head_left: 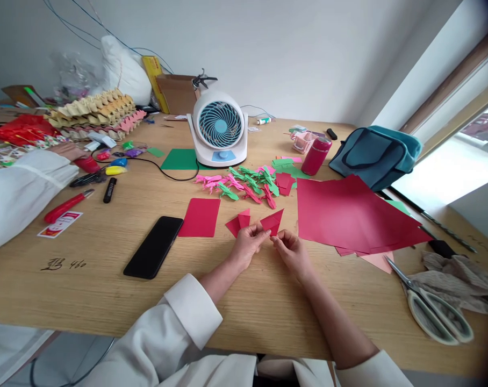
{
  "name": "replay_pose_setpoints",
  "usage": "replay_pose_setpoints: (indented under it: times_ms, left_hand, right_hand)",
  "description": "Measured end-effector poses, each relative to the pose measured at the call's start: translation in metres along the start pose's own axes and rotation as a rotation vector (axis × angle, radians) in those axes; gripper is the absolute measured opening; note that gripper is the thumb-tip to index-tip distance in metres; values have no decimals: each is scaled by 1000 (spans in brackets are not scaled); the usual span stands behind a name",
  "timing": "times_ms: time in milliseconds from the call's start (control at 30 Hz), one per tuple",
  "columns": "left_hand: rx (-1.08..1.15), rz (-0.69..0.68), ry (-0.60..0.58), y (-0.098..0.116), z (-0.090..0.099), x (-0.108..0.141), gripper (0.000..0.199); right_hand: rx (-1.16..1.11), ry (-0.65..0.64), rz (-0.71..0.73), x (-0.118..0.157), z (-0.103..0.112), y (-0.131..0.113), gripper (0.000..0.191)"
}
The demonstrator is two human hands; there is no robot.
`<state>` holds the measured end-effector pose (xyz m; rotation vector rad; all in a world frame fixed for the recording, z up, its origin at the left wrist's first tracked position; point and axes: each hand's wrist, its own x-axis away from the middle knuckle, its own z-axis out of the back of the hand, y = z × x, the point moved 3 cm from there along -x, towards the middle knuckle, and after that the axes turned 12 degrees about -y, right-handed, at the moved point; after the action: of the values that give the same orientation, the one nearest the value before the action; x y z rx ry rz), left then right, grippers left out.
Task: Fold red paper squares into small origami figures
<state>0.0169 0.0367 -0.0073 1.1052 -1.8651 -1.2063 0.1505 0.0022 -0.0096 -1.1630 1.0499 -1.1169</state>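
Through the head view I see the left hand (pixel 246 244) pinching a folded red paper piece (pixel 272 221) between thumb and fingers, on the near side of the fan (pixel 220 129) and a little to its right. The right hand (pixel 291 252) has its thumb and fingertips drawn together at the piece's lower corner; whether they grip it, I cannot tell. The piece's long axis slants, its sharp tip pointing away from me and rightward, and I judge both hands about equally near it.

A second folded red piece (pixel 239 221) lies just past the left hand, toward the fan. Beyond the hands, directly before the fan, spreads a cluster of pink, green and red paper figures (pixel 248 185). Nearer than the fan and left of the hands sit a red paper rectangle (pixel 199 217) and a black smartphone (pixel 153 247). Large red sheets (pixel 349 215) bound the right side, with scissors (pixel 433 312) nearer me. I have the most room on the side away from the fan, where plain worktop (pixel 264 306) runs to its front edge.
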Motion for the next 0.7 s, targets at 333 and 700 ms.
replay_pose_setpoints:
  times_ms: [333, 700]
  left_hand:
    - [-31, -29, 19, -2, 4, 0, 43]
    - [-74, 0, 68, -1, 4, 0, 43]
  right_hand:
    - [24, -16, 17, 0, -1, 3, 33]
    - [24, -1, 27, -1, -3, 4, 34]
